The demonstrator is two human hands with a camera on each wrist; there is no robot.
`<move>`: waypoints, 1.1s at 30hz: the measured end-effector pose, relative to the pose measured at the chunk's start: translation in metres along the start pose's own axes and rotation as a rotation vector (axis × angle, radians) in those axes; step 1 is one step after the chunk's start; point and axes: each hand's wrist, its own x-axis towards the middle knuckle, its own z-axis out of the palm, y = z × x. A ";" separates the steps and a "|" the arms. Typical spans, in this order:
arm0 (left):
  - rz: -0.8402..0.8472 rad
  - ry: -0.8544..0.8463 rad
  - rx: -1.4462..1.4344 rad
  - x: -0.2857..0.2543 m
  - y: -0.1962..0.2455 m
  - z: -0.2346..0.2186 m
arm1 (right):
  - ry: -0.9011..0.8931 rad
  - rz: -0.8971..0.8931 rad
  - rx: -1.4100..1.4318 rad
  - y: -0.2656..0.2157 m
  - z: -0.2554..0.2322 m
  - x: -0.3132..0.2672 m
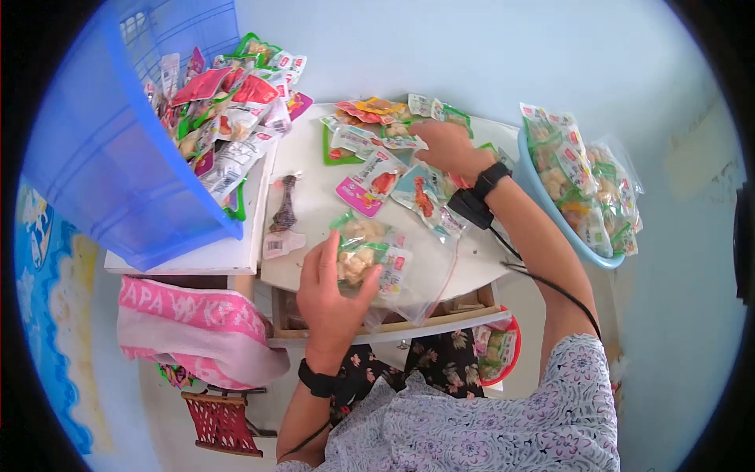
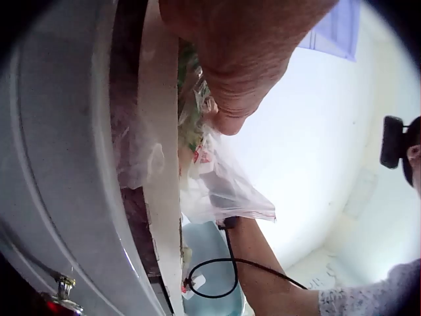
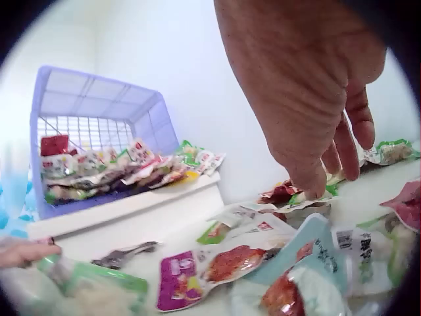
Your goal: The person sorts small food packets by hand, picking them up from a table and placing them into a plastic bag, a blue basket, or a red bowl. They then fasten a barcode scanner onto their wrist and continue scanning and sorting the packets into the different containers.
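My left hand (image 1: pixel 330 293) holds a clear zip bag (image 1: pixel 429 287) with green-edged snack packets (image 1: pixel 360 259) in it near the table's front edge. Its thumb lies along one side, the fingers along the other. In the left wrist view, the thumb (image 2: pixel 230 122) rests at the bag's crinkled plastic, while the fingertips are hidden. My right hand (image 1: pixel 452 149) reaches over the loose packets at the back, fingers pointing down and apart. The right wrist view shows its thumb tip right at a packet (image 3: pixel 309 214). Nearby lie a purple-and-white packet (image 1: pixel 373 185) and a light-blue packet (image 1: pixel 425 200).
A tilted blue basket (image 1: pixel 134 173) spills many packets (image 1: pixel 236 110) at the left. One dark vacuum-packed piece (image 1: pixel 285 204) lies on the white table (image 1: pixel 314 228). To the right stands a light-blue basin (image 1: pixel 550 212) of bagged packets. Below are an ajar drawer (image 1: pixel 472 303) and a pink towel (image 1: pixel 193 330).
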 end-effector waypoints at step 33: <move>0.132 0.022 0.245 -0.010 0.035 -0.010 | 0.468 0.556 1.220 -0.062 -0.033 -0.310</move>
